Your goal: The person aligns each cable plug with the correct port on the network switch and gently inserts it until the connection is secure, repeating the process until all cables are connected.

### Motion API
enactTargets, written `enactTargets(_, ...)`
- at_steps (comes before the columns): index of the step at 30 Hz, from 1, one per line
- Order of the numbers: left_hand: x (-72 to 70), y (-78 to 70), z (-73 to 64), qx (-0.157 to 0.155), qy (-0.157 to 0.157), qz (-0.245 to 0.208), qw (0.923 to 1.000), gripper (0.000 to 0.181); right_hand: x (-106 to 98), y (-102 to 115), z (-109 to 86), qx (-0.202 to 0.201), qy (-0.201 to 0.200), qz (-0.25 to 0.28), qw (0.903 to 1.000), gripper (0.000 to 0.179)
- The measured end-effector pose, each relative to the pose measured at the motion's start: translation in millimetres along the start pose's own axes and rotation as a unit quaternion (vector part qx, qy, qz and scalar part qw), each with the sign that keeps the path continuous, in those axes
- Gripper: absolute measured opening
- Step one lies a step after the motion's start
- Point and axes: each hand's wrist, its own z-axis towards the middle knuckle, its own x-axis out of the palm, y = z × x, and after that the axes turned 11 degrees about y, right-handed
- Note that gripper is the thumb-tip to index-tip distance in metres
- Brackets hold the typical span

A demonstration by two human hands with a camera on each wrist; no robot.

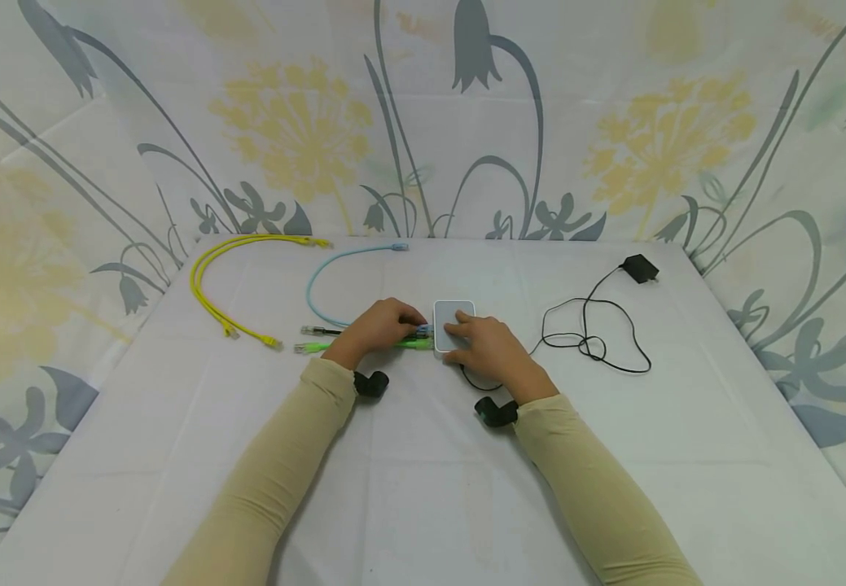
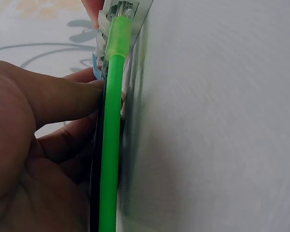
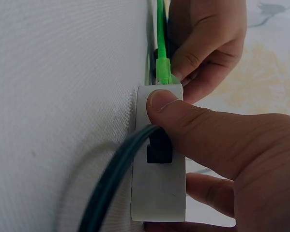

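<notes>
A small white network switch [image 1: 448, 312] lies flat near the middle of the table. My right hand [image 1: 494, 346] holds it, its thumb [image 3: 183, 123] on the near side wall and fingers over the top and far side. The thumb and fingers of my left hand [image 1: 379, 330] pinch the light blue network cable [image 1: 327, 264] by its plug, right at the switch's left side. A green network cable [image 2: 113, 121] has one plug in a port there. Beside it runs a black cable [image 1: 317, 331], mostly hidden under my left hand. A black power plug [image 3: 159, 152] sits in the near side.
The black power cord [image 1: 642, 350] loops over the table on the right to a power adapter [image 1: 639, 268] at the back right. Two yellow network cables [image 1: 272, 342] curve at the back left. A flowered cloth [image 1: 423, 122] hangs behind the table.
</notes>
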Motion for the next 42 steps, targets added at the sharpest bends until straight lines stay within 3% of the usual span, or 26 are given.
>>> enactTargets(17,1.1,1.6,3.0,0.006,-0.008,0.006,0.9999,0.026,0.2,-1.3,0.4,-0.008,-0.001,-0.011,0.9999,0.061)
enactTargets(24,1.3,1.8,2.6,0.024,-0.015,0.021,0.9994,0.026,-0.4,-1.6,1.0,-0.014,-0.006,-0.017,0.9997,0.060)
enactTargets(42,2.1,0.6,3.7,0.025,-0.009,0.026,0.9993,0.026,0.1,-0.3,0.9,-0.009,-0.002,-0.018,0.9998,0.061)
